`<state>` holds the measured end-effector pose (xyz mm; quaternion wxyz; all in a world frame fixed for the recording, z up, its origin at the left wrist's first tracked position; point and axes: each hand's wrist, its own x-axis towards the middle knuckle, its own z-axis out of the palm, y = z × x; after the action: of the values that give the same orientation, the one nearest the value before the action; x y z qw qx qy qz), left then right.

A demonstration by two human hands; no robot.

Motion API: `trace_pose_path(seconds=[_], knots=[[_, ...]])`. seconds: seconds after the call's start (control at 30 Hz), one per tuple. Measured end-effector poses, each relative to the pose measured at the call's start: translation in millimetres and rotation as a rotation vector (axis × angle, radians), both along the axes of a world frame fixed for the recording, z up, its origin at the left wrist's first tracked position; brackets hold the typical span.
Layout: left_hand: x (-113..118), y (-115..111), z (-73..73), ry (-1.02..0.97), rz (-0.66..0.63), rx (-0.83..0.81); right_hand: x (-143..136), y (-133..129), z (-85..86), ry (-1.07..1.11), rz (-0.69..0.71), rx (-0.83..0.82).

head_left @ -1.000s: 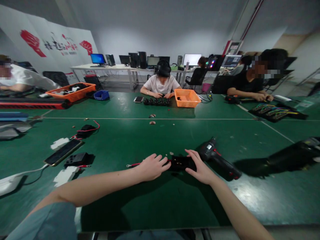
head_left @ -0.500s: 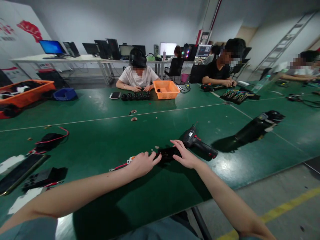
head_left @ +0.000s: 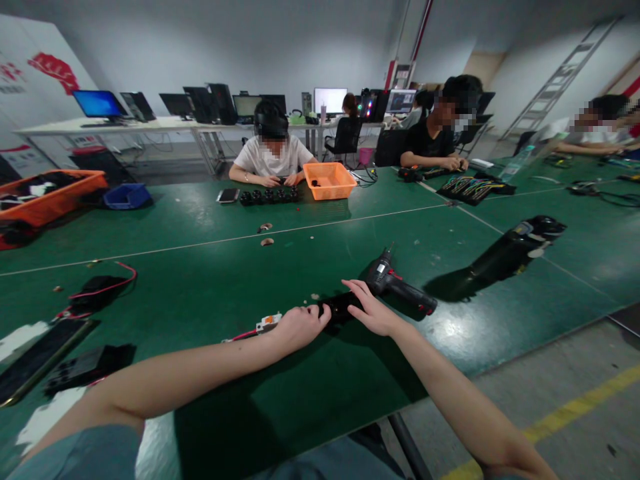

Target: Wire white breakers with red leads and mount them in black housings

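Observation:
A small glossy black part point(head_left: 341, 307) lies on the green table between my two hands; its exact kind I cannot make out. My left hand point(head_left: 300, 327) is closed round its left end, fingers curled. Over the right end, my right hand point(head_left: 373, 312) is open, with fingers stretched out and touching or nearly touching it. A white and orange connector point(head_left: 269, 323) with a red wire sits beside my left wrist. Just beyond my right hand lies a black cordless screwdriver point(head_left: 395, 283) with its bit pointing away.
To the right lies a long black cylindrical object point(head_left: 515, 253). Dark phone point(head_left: 43, 357) and black modules with red wires point(head_left: 97, 293) are at left. Across the table point(head_left: 210, 280) are an orange basket point(head_left: 330, 181), a blue bin point(head_left: 127, 196) and seated people.
My left hand has shifted slightly right along the black part and curled its fingers more. My right hand stays almost in place. The view has tilted slightly.

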<state>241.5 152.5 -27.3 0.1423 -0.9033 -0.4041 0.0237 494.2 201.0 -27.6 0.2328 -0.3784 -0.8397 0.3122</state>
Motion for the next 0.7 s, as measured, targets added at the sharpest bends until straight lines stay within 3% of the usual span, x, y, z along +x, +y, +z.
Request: trace_pose_path(seconds=[0.17,0.3,0.5,0.7], knots=[[-1.9,-8.6,12.1,0.113,0.102,0.059,-0.3,1.4,-1.8,0.016,-0.009,-0.030],[-5.0,-9.7,17.1,0.129,0.139,-0.001,-0.9,2.2,-2.0,0.018,-0.011,-0.030],[-14.1,1.9,9.8,0.136,0.002,-0.020,-0.4,3.0,-2.0,0.016,-0.020,-0.029],[-10.6,-0.2,-1.4,0.122,0.113,0.075,-0.2,5.6,-4.7,0.047,-0.019,-0.014]])
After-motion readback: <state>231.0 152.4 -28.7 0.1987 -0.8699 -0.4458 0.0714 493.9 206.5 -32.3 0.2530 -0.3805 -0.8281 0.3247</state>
